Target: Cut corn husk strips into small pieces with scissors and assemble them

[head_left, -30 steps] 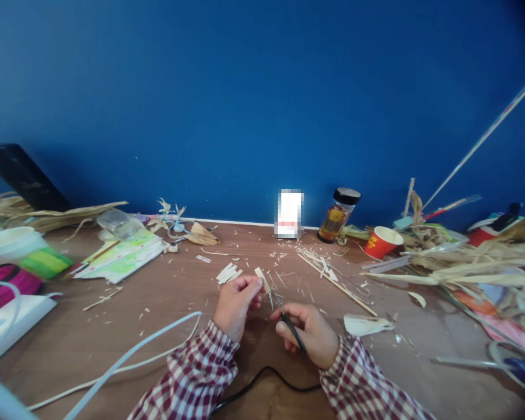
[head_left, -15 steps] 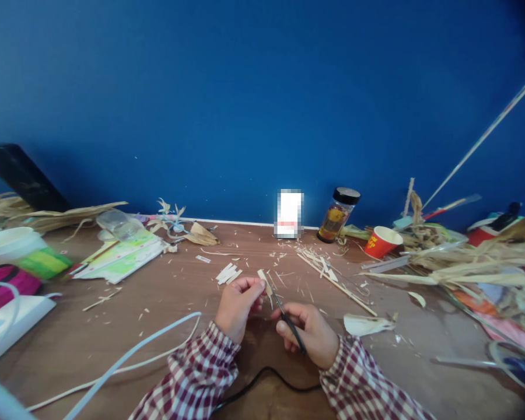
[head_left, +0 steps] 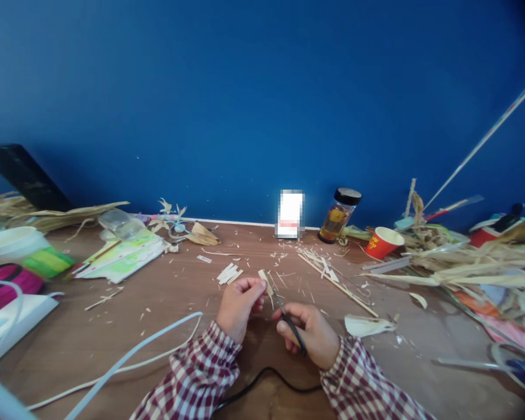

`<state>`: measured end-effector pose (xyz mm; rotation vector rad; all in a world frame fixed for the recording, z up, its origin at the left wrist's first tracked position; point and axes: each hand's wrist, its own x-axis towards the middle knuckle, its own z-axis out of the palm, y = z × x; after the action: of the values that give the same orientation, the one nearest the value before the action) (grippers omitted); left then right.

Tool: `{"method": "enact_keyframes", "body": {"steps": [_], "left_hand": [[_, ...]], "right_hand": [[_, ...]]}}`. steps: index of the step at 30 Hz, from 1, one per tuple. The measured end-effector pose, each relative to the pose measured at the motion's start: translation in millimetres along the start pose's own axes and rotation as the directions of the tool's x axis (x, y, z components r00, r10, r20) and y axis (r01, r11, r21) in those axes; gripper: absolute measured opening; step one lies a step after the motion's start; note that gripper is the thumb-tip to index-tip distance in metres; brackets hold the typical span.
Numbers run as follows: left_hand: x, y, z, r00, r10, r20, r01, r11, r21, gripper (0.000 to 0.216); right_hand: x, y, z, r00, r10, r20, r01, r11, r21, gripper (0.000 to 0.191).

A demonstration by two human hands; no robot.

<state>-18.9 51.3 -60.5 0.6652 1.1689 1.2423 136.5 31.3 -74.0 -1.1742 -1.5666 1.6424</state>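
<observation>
- Moved left hand (head_left: 240,306) and pale strip (head_left: 262,274) very slightly rightward since a second ago; kept right hand (head_left: 311,332) and scissors (head_left: 294,333) almost in place.
- In the head view, pinching the pale strip between left thumb and forefinger, over the brown table (head_left: 91,344); curling the other left fingers inward.
- Gripping the scissors by their black handle in the right hand; pointing the blades up and leftward to the pale strip's lower part; perhaps touching it, though too small to be sure.
- Showing a small bunch of pale pieces (head_left: 230,273) just beyond the left hand; showing also a thin stick (head_left: 350,293) and a husk piece (head_left: 367,325) near the right hand.
- Showing farther back, by the blue wall (head_left: 262,105), a black-lidded jar (head_left: 333,220) and a red cup (head_left: 380,246); showing a black cord (head_left: 269,369) between the checked sleeves (head_left: 199,361).
</observation>
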Motion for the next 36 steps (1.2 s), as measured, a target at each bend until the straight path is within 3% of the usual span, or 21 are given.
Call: {"method": "enact_keyframes", "body": {"steps": [36], "left_hand": [[-0.3,0.1,0.6,1.0,0.002,-0.01,-0.002,1.0,0.01,0.024]], "right_hand": [[-0.9,2.1,0.7,0.999,-0.029,-0.016,0.029,0.999,-0.039,0.028]]}}
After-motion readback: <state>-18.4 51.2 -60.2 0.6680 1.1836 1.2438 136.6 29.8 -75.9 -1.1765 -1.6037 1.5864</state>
